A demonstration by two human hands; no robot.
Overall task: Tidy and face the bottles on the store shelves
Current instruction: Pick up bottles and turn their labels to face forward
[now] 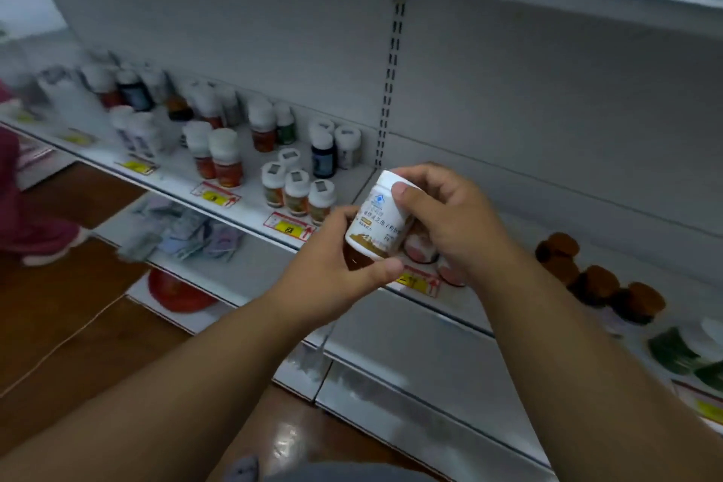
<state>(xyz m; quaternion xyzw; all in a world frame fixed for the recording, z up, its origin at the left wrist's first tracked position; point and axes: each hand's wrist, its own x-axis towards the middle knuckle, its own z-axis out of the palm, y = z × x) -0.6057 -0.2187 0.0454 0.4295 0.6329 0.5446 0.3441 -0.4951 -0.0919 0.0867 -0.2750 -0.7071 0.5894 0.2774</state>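
Note:
A brown bottle (376,221) with a white cap and a white label is held in front of the shelf, tilted, label toward me. My left hand (338,266) grips its base from below. My right hand (442,219) wraps the cap and upper side, thumb on the label's top. Behind my right hand, two bottles with red labels (420,246) stand on the white shelf (234,184), partly hidden. Several white-capped bottles (297,192) stand in loose groups along the shelf to the left.
Brown-capped jars (598,282) and green-labelled bottles (680,352) sit on the shelf at the right. Yellow and red price tags (289,229) line the shelf edge. Lower shelves hold flat packets (187,231) and a red round object (176,292). A person in dark red stands at the far left (23,215).

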